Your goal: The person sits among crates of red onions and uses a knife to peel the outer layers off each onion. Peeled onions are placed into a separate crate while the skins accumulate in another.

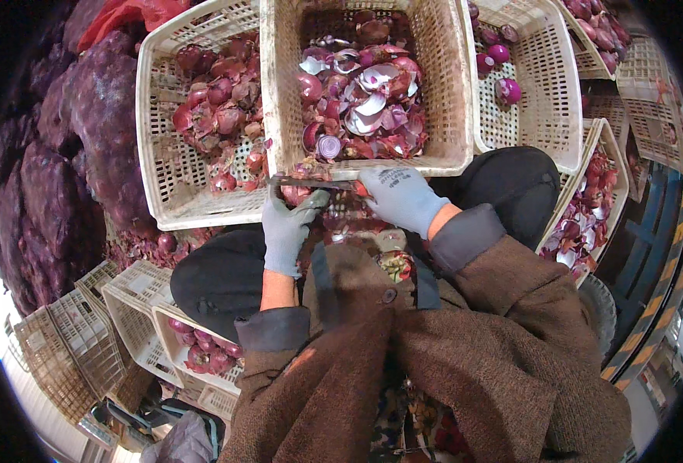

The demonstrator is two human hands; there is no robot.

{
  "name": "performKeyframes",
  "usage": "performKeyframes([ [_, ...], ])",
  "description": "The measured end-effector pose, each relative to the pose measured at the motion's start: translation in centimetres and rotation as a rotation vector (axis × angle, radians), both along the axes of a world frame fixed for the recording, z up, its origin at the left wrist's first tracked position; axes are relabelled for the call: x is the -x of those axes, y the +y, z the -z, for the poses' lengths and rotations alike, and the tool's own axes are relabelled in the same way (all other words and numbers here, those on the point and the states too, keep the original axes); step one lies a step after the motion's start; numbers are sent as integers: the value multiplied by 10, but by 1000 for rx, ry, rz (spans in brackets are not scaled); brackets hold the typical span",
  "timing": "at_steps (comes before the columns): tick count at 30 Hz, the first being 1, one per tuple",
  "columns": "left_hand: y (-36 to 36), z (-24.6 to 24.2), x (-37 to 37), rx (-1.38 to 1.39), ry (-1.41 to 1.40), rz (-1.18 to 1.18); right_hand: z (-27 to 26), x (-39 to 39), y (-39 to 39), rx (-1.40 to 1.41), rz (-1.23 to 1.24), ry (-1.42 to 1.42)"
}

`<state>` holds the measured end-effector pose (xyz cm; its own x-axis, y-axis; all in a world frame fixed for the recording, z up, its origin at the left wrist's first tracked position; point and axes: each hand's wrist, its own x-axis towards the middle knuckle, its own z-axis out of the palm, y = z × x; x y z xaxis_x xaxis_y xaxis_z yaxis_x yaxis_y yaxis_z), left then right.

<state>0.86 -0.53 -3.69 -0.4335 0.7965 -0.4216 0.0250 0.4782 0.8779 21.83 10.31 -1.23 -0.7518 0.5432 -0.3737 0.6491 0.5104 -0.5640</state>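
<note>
My left hand [286, 231], in a grey-coated work glove, grips a red onion [294, 194] at the near rim of the middle crate. My right hand [396, 198], in a matching glove, is closed around the red handle of a knife [318, 183]. Its dark blade points left and lies across the top of the onion, partly hiding it. Straight ahead, the middle plastic crate [370, 169] holds loose onion skins [370, 107], some whole onions and a cut onion piece [328, 147] with its rings showing.
Unpeeled onions lie in the left crate [202, 215]. Several peeled purple onions [508, 91] sit in the right crate [541, 116]. Another crate of skins [581, 220] stands beside my right knee. Full mesh sacks [95, 116] are piled at left, with stacked crates [66, 341] behind.
</note>
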Motion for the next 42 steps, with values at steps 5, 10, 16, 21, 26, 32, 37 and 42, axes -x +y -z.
performKeyframes([
  [5,5,-20,-9,152,306,117,-1,11,-2,73,32,-54],
  [10,5,-19,-6,34,377,130,4,17,-5,25,32,-63],
  [16,-2,-4,-10,51,371,96,11,10,-14,-40,77,-97],
  [21,-6,3,-3,-15,281,64,29,27,-7,42,114,-122],
  [26,-17,6,2,-10,-77,-9,20,-12,-6,119,343,-83],
  [32,-19,5,-3,-240,-171,38,28,26,-20,625,472,376],
  [37,-18,-24,-16,-213,-516,-93,20,34,-26,1024,781,694],
  [42,-11,-58,-27,-284,-631,-157,-13,29,-23,1058,924,841],
])
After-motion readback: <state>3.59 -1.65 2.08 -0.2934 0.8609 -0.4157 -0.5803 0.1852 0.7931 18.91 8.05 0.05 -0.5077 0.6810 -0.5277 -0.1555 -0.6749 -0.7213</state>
